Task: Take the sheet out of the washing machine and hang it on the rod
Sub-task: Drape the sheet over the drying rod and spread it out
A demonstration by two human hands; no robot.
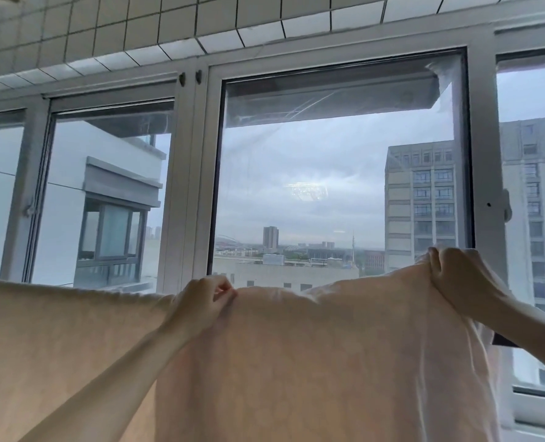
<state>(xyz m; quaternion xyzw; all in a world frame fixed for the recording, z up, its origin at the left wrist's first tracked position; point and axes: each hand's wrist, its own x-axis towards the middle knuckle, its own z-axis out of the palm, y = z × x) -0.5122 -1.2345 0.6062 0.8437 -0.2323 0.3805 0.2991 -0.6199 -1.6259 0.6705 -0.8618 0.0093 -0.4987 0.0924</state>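
A pale pink sheet [312, 362] hangs spread across the lower half of the view, its top edge running from the far left to the right. My left hand [202, 303] pinches that top edge near the middle. My right hand [456, 275] grips the raised top edge further right, where the cloth bunches and falls away in folds. The rod itself is hidden under the draped cloth. No washing machine is in view.
Right behind the sheet stands a large window [341, 173] with grey metal frames [188, 186]; buildings and sky show through it. A white tiled ceiling band [137, 30] runs above the window.
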